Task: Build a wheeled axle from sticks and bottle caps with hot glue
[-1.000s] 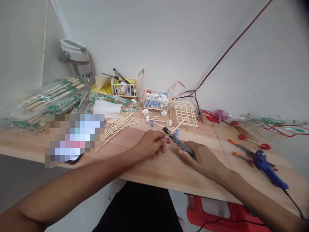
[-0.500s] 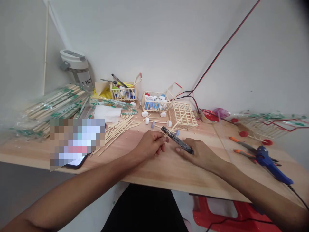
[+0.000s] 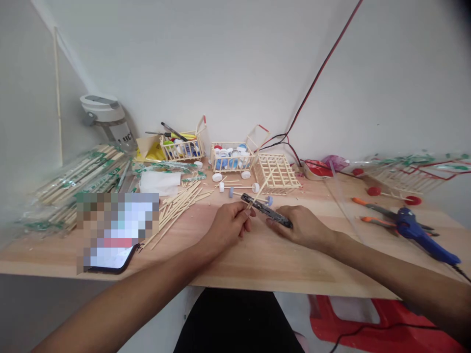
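My left hand (image 3: 232,221) is closed, pinching a thin wooden stick (image 3: 262,188) that slants up and away to the right. In my right hand (image 3: 303,224) is a dark, narrow hand tool (image 3: 270,212) with worn, shiny patches; its exact kind is unclear. The tool's far end meets the stick just beyond my left fingertips. Just behind my hands lie two axles of thin stick, one with white wheels (image 3: 239,187) and one with blue-grey wheels (image 3: 251,196). A lattice basket of sticks (image 3: 277,172) sits farther back.
Two small stick carts (image 3: 231,159) (image 3: 183,147) hold bottle caps and pens by the wall. Loose sticks (image 3: 176,211), a phone (image 3: 117,240) and bagged sticks (image 3: 81,181) lie left. Pliers (image 3: 379,222), a blue glue gun (image 3: 423,238) and a red-wheeled cart (image 3: 401,179) are right.
The camera view has shifted slightly, so the table's things sit a little differently in it. Both hands keep the stick and the tool together in nearly the same pose.
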`<state>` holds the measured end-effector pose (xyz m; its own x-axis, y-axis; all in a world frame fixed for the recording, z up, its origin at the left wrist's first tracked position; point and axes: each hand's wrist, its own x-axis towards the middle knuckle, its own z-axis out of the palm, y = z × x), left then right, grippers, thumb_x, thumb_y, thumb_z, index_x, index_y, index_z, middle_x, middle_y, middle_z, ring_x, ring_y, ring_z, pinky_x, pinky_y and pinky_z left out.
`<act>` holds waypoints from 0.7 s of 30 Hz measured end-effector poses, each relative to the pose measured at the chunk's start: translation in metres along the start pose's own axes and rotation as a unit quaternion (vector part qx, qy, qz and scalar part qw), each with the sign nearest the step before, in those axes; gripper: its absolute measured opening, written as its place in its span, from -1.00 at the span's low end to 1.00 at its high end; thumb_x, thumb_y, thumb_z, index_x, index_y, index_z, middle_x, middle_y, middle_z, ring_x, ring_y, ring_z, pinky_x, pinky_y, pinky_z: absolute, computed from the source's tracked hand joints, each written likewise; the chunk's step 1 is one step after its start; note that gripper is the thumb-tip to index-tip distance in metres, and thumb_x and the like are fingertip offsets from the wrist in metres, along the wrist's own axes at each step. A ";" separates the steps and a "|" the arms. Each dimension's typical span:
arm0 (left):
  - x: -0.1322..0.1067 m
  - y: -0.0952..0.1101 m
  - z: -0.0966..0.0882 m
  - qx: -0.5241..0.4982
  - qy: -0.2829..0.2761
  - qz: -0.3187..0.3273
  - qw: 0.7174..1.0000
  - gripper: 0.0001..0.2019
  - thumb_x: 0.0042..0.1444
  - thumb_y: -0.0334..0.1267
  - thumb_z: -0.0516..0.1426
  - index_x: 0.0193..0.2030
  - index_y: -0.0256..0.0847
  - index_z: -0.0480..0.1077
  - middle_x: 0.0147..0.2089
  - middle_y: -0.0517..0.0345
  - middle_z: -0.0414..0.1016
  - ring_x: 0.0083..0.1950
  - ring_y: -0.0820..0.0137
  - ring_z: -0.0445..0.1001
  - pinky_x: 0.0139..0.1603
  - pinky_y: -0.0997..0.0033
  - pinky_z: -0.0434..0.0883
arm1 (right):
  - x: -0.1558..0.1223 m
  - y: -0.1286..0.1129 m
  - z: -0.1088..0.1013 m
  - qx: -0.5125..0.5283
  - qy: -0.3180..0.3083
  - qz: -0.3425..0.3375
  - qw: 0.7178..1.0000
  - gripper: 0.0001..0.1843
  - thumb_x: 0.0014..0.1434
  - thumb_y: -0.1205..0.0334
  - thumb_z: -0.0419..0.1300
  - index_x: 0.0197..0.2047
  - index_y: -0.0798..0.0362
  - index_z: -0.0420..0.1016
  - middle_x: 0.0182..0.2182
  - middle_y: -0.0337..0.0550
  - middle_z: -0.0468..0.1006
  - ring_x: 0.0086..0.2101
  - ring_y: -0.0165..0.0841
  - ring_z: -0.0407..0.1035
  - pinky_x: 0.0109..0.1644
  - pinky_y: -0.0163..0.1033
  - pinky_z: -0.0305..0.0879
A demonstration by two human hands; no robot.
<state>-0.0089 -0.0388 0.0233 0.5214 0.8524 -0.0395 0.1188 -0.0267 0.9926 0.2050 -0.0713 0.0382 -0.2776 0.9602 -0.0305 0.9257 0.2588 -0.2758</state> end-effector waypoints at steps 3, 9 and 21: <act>0.000 0.000 0.001 0.010 0.007 0.004 1.000 -0.79 0.22 -0.25 -0.01 -0.26 -0.31 0.39 -0.53 0.23 0.35 -0.59 0.55 0.24 -0.55 0.57 0.19 | 0.002 0.002 0.002 -0.018 0.002 0.004 1.000 -0.53 0.28 -0.12 -0.06 -0.48 0.02 0.36 -0.52 -0.14 0.51 -0.49 -0.33 0.36 -0.39 -0.26 0.13; 0.000 0.003 0.000 0.036 0.027 0.020 0.999 -0.79 0.21 -0.27 -0.01 -0.27 -0.29 0.41 -0.54 0.25 0.33 -0.57 0.53 0.22 -0.49 0.54 0.19 | 0.002 0.003 0.004 -0.018 0.021 0.001 1.000 -0.55 0.28 -0.10 -0.05 -0.43 0.03 0.39 -0.46 -0.12 0.54 -0.46 -0.32 0.38 -0.37 -0.25 0.14; -0.002 0.009 -0.001 0.062 0.020 0.090 0.994 -0.75 0.25 -0.24 -0.01 -0.36 -0.28 0.40 -0.44 0.19 0.41 -0.41 0.48 0.34 -0.28 0.51 0.26 | -0.010 -0.007 -0.012 -0.037 0.036 0.031 0.998 -0.62 0.25 -0.10 0.01 -0.36 0.02 0.38 -0.38 -0.07 0.53 -0.37 -0.27 0.38 -0.35 -0.23 0.12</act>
<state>-0.0100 -0.0402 0.0320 0.5096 0.8480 0.1453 0.1304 -0.2430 0.9612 0.2045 -0.0819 0.0524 -0.2024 0.9790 0.0243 0.9578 0.2030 -0.2036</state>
